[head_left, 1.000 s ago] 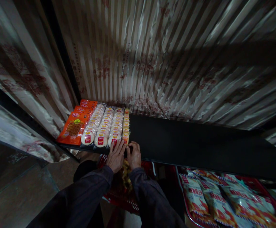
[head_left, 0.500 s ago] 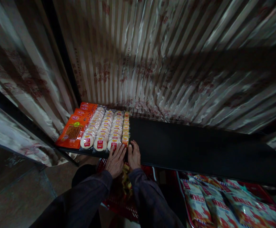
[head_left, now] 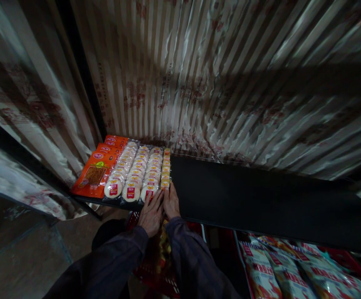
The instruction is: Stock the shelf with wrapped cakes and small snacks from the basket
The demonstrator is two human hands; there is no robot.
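Observation:
On the shelf, a narrow row of small yellow packets runs front to back. At its front end, my left hand lies with fingers stretched forward, beside the nearest rows of round white cakes in clear wrappers. My right hand rests close against it, fingers extended along the right side of the row. Fingertips of both hands touch the front yellow packet, which they partly cover. Orange snack bags overlap at the left end of the shelf.
The black shelf stretches to the right. Below it, a red basket holds gold-coloured packets. Another red basket at lower right contains several white-and-red bags. Striped curtains hang behind, beside a dark post.
My right hand has moved left, closing the gap to my left hand at the front of the yellow row. The view has shifted slightly.

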